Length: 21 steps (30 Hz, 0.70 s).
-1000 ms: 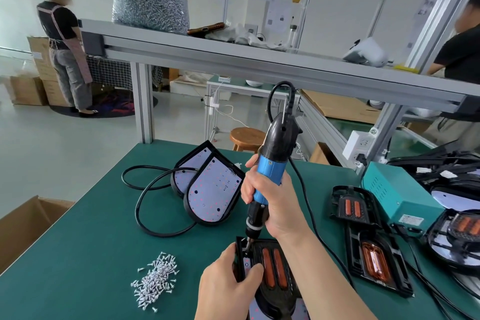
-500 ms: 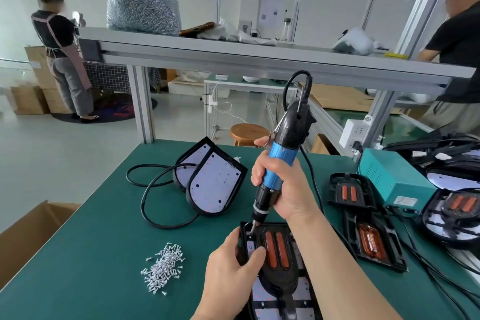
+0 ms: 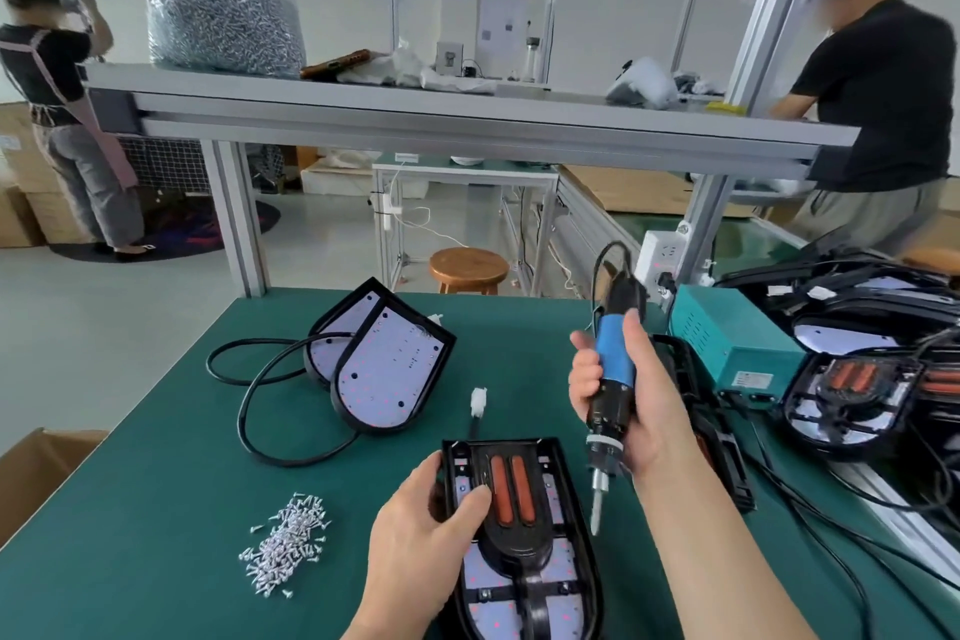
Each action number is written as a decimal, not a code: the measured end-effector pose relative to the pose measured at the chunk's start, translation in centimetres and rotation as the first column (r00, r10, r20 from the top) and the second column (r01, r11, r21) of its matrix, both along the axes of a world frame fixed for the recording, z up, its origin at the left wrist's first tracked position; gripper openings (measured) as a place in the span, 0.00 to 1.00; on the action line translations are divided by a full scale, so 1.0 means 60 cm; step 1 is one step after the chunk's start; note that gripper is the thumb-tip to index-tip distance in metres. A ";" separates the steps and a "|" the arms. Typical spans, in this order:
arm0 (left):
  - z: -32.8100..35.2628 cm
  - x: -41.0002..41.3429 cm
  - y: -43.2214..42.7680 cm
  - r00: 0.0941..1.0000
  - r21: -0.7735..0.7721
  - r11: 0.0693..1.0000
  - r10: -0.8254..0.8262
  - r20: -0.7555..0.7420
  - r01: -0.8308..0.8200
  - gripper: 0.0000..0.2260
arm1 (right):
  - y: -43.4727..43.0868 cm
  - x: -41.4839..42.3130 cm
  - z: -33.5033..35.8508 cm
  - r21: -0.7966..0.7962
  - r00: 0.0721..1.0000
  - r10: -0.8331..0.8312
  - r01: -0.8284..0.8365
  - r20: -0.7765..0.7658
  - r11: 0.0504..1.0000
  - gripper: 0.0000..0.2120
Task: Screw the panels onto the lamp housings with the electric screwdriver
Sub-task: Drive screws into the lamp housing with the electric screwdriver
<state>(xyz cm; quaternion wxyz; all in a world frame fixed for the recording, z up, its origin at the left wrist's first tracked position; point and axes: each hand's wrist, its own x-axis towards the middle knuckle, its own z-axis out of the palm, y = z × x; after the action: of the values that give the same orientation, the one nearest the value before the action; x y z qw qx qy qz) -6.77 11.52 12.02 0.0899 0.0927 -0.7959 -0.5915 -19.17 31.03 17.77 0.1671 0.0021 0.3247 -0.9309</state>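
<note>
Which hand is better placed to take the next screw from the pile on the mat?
Probably the left hand. It only grips the edge of the lamp housing, on the same side as the screw pile. The right hand grips the electric screwdriver, farther from the pile.

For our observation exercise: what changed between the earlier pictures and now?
The right hand lifted the screwdriver off the top left corner of the lamp housing, up and rightward; its tip hangs clear. The left hand still holds its left edge; the screws lie unmoved.
</note>
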 end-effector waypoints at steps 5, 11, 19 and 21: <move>0.009 -0.001 0.008 0.999 -0.102 0.994 0.031 -0.015 -0.032 0.16 | 0.036 0.002 -0.062 -0.047 0.973 0.105 -0.097 0.205 0.994 0.28; 0.004 -0.006 0.006 0.999 -0.157 0.988 0.018 0.028 -0.013 0.11 | 0.028 -0.011 -0.085 0.311 0.980 -0.066 0.004 0.189 0.951 0.16; -0.003 -0.004 0.007 0.999 -0.175 0.984 0.029 0.022 -0.025 0.09 | 0.022 -0.005 -0.081 0.960 0.983 -0.064 0.184 -0.174 0.212 0.17; -0.003 -0.005 0.008 0.999 -0.179 0.983 0.031 0.027 -0.026 0.09 | 0.016 0.001 -0.082 0.967 0.967 -0.001 0.254 -0.254 -0.022 0.18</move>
<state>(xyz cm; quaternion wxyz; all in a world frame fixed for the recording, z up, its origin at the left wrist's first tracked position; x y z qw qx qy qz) -7.06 11.98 11.85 0.0944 0.1043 -0.8457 -0.5148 -19.11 32.01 12.82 -0.0001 0.0670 0.8998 -0.4311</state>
